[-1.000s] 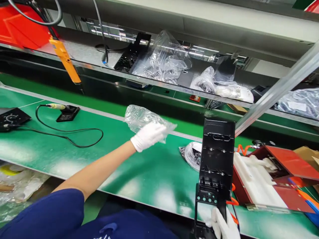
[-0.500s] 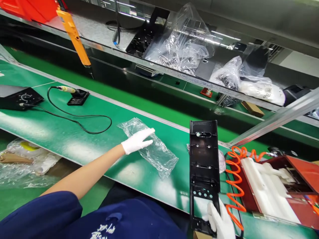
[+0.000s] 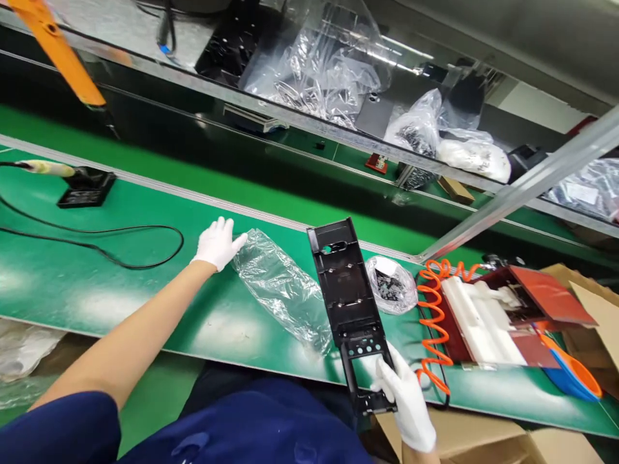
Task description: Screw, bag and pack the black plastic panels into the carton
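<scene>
Since the earlier frame, left hand (image 3: 217, 242) has slid off the clear plastic bag (image 3: 283, 290) and now rests open at its far-left end, arm extended, fingertips apparently touching the film. Right hand (image 3: 405, 405) grips the black plastic frame (image 3: 349, 303) by its near end, tilted above the green belt (image 3: 120, 290), beside the bag.

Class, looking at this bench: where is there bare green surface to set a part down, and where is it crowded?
Free: the mat between the black cable and left hand. Crowded: from the plastic bag rightward, past the black panel and orange hose.
</scene>
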Available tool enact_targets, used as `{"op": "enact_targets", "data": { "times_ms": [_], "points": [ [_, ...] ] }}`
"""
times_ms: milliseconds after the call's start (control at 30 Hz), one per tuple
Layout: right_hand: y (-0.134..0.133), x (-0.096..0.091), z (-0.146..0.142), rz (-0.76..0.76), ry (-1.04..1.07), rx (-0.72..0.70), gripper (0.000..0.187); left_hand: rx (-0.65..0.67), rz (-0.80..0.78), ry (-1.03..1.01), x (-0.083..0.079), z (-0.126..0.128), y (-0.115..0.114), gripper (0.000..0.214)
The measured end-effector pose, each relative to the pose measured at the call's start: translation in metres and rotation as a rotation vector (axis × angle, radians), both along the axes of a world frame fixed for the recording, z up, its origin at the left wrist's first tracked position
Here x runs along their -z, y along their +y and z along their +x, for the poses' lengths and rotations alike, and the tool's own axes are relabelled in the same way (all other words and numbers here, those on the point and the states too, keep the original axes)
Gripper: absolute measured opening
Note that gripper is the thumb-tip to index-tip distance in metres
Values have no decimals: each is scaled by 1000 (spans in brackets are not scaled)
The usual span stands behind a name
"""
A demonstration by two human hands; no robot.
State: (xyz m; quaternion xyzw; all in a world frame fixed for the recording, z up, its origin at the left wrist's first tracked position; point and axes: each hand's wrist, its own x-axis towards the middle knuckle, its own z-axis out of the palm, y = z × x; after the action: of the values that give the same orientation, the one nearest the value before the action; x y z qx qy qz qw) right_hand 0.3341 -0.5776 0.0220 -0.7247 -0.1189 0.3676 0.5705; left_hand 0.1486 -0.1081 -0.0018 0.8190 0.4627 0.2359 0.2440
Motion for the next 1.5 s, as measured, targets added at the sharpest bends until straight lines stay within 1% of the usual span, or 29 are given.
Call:
{"op": "enact_targets", "data": {
  "times_ms": [33, 67, 100, 133, 167, 200, 233, 300, 333, 400, 433, 500, 567, 600, 667, 733, 833, 933, 1033, 1167, 1300, 1500],
  "points": [
    [1, -1, 0, 3, 7, -30, 76, 4, -22, -95, -6, 5, -11, 66],
    [1, -2, 0, 12, 17, -66, 72, 36, -87, -221, -13, 9, -26, 73],
    [1, -2, 1, 26, 27, -104, 69, 115, -226, -362, -20, 13, -42, 82],
    [1, -3, 2, 37, 39, -143, 65, 224, -403, -476, -27, 16, -58, 90],
    [2, -3, 2, 44, 49, -184, 59, 304, -492, -522, -33, 19, -74, 93],
    [2, -3, 3, 45, 58, -228, 52, 358, -553, -590, -39, 21, -89, 92],
    [3, -4, 4, 36, 67, -278, 46, 380, -585, -692, -44, 22, -102, 89],
    [5, -4, 5, -2, 96, -380, 44, 363, -547, -843, -51, 23, -120, 77],
    [7, -4, 6, -21, 114, -421, 46, 341, -508, -872, -54, 22, -125, 66],
    [8, -3, 7, -50, 135, -469, 49, 280, -411, -819, -57, 18, -131, 45],
    [8, -3, 8, -64, 136, -476, 49, 242, -367, -780, -57, 15, -133, 39],
    [6, -4, 11, -76, 130, -478, 49, 163, -280, -746, -57, 11, -136, 33],
    [1, -5, 15, -63, 121, -443, 49, 108, -238, -777, -55, 7, -141, 30],
    [-2, -6, 18, -49, 114, -409, 52, 84, -231, -802, -54, 5, -143, 29],
    [-10, -7, 24, -19, 87, -315, 61, 35, -235, -841, -53, 3, -147, 29],
    [-18, -9, 30, 12, 48, -190, 66, 3, -260, -866, -53, 0, -150, 29],
    [-23, -11, 35, 29, -46, 14, 59, 8, -274, -891, -52, -3, -153, 31],
    [-23, -15, 35, 3, -182, 124, 49, 4, -215, -900, -48, -6, -154, 32],
    [-21, -20, 33, -15, -286, 172, 49, 0, -192, -885, -43, -8, -155, 33],
    [-22, -22, 32, -10, -348, 175, 50, 6, -210, -884, -37, -10, -155, 32],
    [-23, -22, 33, 16, -335, 183, 47, 22, -227, -898, -37, -10, -156, 31],
    [-23, -19, 33, 49, -304, 224, 44, 17, -218, -861, -41, -9, -160, 36]
  ]
}}
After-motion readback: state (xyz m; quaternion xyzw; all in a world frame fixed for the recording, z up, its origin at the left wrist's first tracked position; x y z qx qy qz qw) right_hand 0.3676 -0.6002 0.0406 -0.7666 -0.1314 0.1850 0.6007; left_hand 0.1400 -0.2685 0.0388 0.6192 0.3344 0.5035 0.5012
